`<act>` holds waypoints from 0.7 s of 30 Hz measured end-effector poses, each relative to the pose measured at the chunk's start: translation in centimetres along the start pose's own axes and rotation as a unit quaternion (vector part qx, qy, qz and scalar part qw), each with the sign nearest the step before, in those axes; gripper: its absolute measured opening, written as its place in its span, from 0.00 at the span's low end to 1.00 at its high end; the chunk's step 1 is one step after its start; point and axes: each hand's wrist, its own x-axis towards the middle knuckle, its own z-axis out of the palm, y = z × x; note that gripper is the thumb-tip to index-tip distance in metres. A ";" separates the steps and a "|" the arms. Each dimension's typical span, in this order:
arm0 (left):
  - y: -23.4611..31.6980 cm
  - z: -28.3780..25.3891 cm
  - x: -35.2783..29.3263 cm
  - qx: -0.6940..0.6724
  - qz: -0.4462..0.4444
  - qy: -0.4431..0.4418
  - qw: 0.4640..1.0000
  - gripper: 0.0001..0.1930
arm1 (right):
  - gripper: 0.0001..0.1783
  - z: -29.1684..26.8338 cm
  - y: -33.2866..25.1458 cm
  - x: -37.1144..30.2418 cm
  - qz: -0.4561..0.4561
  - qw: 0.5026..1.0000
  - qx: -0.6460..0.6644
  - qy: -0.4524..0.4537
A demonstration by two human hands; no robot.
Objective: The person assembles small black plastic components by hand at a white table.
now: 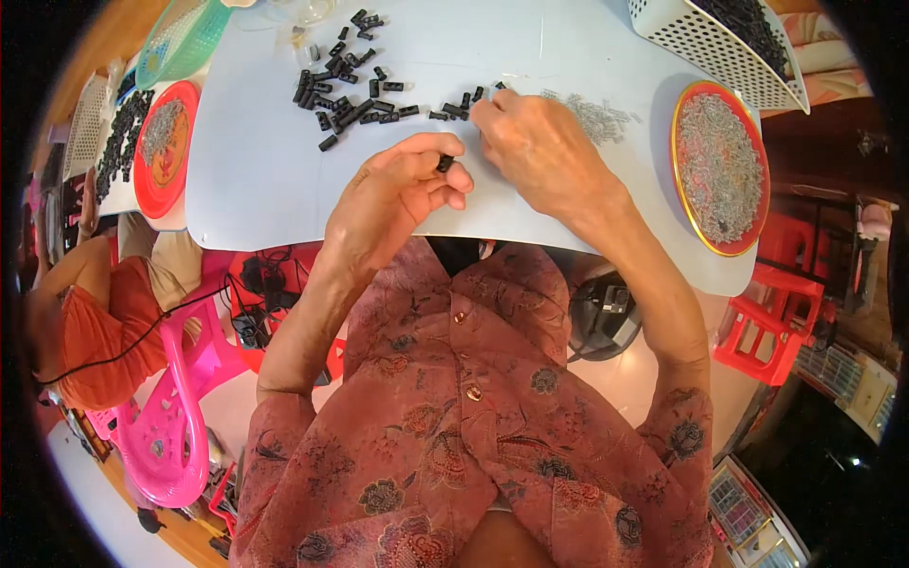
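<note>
My left hand (398, 185) is raised over the near edge of the table. Between its thumb and fingers it pinches a small black plastic part (445, 163). To the right and farther in, my right hand (538, 142) has its fingertips drawn together at the end of a short row of black parts (456, 111). Whether those fingers hold anything is hidden. Beyond my left hand lies a loose heap of the same short black parts (355, 80). Close by my right hand, small shiny metal pieces (597, 118) are spread on the tabletop.
A red plate (674, 161) of metal pieces stands at the table's right. Behind it, a white perforated basket (677, 43) holds black parts. At left are another red plate (151, 194), a green basket (150, 64) and a seated person in orange (118, 331). Red stools (757, 346) stand right.
</note>
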 end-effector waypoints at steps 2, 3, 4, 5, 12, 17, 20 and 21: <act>-0.1 0.5 -0.1 0.008 -0.005 0.023 1.000 0.12 | 0.04 0.1 0.2 -0.1 0.000 0.999 0.033 0.018; -0.2 0.6 -0.1 0.028 0.013 0.015 0.999 0.12 | 0.04 0.1 0.4 -0.3 0.001 0.997 0.066 0.037; -0.3 0.7 -0.2 0.048 0.031 0.007 0.998 0.12 | 0.04 0.2 0.4 -0.4 0.000 0.997 0.065 0.036; -0.3 0.7 -0.2 0.047 0.031 0.007 0.998 0.12 | 0.04 0.3 0.5 -0.5 0.014 0.994 0.097 0.051; -0.3 0.1 -0.3 0.109 0.025 0.042 0.993 0.12 | 0.05 -0.3 1.0 -0.7 0.018 0.987 0.141 0.078; -1.0 -0.2 -0.2 0.080 0.038 0.028 0.996 0.11 | 0.07 -0.7 1.2 -0.8 -0.002 0.994 0.096 0.059; -1.0 0.2 0.0 0.091 0.043 0.048 0.994 0.11 | 0.07 -0.5 1.1 -0.4 -0.030 0.998 0.034 0.033; -1.1 0.2 0.2 0.094 0.049 0.050 0.993 0.11 | 0.07 -0.5 1.0 -0.3 -0.036 0.999 0.002 0.016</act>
